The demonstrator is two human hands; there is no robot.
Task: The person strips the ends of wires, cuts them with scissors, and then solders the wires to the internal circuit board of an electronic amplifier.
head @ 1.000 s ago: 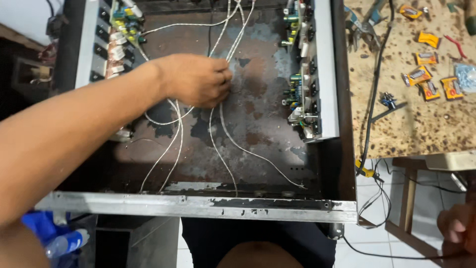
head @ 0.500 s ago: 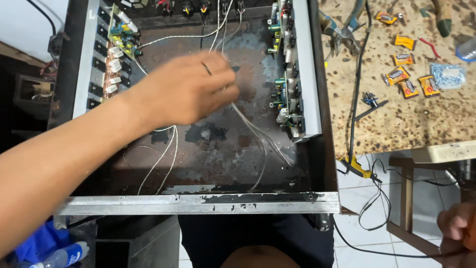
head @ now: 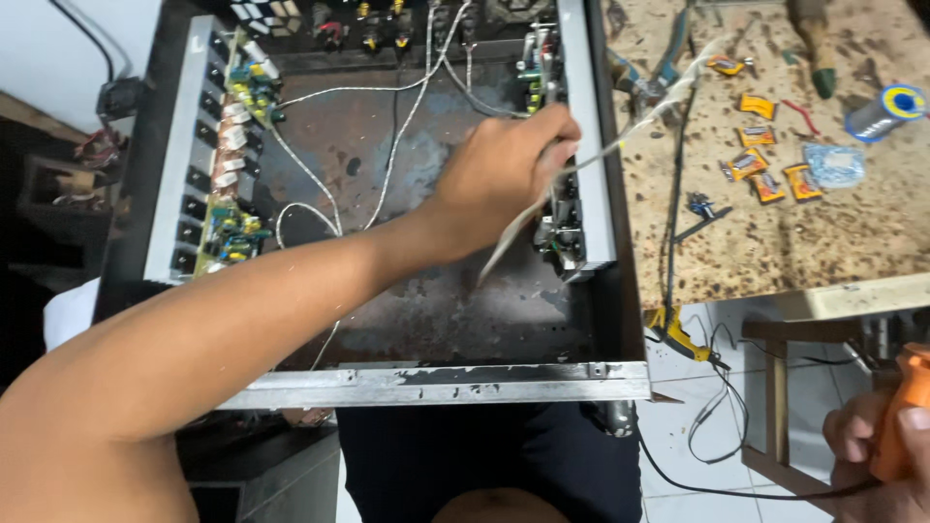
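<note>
Several thin white wires point(head: 591, 160) are pinched in the left hand point(head: 504, 169), whose fingers point(head: 557, 131) are curled shut around the bundle. The hand hangs over the right side of an open metal chassis point(head: 426, 383), just beside the circuit board point(head: 552, 208) mounted along its right wall. The bundle's long axis runs on a slant: its lower end drops from the fist toward the rusty chassis floor point(head: 426, 291), and its upper end rises rightward, across the chassis wall and over the left edge of the counter point(head: 775, 252). The wires look pale, stiff and slightly frayed; the floor beneath is pitted, brown and blotched with blue-grey. More white wires point(head: 310, 208) loop loosely across the floor toward a green board point(head: 228, 237) on the left wall.

The right hand point(head: 877, 450) sits well apart at the lower right, below the counter's near edge, its fingers closed on an orange tool handle point(head: 901, 412) with a dark cord trailing from it. The speckled counter carries small orange packets point(head: 760, 160), a clear bag point(head: 835, 165), a solder spool point(head: 886, 107) and pliers point(head: 668, 68).
</note>
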